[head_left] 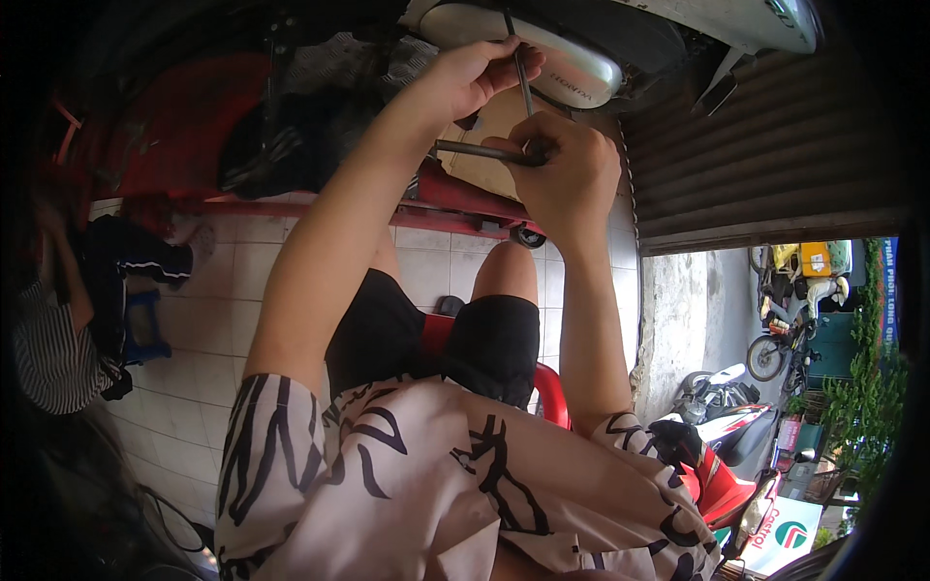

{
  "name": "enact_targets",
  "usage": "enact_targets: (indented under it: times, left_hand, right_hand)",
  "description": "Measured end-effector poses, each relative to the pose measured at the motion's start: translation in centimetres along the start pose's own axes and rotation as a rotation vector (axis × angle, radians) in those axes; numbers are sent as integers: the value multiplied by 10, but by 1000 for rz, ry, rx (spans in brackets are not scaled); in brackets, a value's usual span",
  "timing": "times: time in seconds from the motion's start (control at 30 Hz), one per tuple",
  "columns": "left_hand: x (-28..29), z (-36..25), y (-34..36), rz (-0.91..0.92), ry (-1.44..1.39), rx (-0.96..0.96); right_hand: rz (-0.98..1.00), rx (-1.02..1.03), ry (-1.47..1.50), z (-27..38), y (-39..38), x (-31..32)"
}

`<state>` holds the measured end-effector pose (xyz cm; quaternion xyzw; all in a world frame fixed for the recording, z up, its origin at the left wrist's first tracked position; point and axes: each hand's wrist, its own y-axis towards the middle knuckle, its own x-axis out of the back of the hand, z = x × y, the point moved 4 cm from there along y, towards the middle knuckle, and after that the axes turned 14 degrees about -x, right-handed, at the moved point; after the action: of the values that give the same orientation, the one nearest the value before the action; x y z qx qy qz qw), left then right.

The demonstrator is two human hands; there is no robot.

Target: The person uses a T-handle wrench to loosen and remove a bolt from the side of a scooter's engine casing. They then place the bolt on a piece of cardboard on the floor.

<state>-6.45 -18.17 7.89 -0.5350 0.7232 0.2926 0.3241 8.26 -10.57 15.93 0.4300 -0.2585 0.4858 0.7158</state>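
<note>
A dark metal T-handle wrench (524, 85) stretches from the underside of a motorbike down toward me. My right hand (579, 174) is closed around its handle end, and the crossbar sticks out to the left of the fist. Higher up, my left hand (484, 79) steadies the shaft between the thumb and curled fingers. Right behind that hand lies the motorbike's silver engine-side cover (572, 70). The wrench's far tip runs up past the cover to the picture's top edge, so what it meets cannot be made out.
Below the motorbike is a red lift frame (465, 201) with a small wheel (528, 235). I sit on a red stool (553, 395) over white floor tiles (208, 334). A person in stripes (58, 339) is at left near a blue stool (145, 327). A corrugated shutter (765, 155) and parked motorbikes stand right.
</note>
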Motion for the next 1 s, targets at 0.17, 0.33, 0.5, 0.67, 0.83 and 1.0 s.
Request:
enact_targets:
  times: [0.17,0.33,0.5,0.67,0.83,1.0]
  left_hand:
    - [54,75,22,117,651,28]
    - [137,175,43,559,1698,-415]
    - [103,220,18,559,2009,-238]
    - [130,203,32,374,2026,-270]
    - [123,186,30,215,1815,-173]
    - [131,155,-21,146,1035,-166]
  right_hand:
    - [-81,67,19,-12,-11,16]
    - [-97,-203,262,-78,-32,45]
    - [-11,-771,896,-206,-115,42]
    - [-140,-939,1304,-249,-180,42]
    - [-202,-987,1333,-263,-208,30]
    - [-217,-983,1476,-266,-214,14]
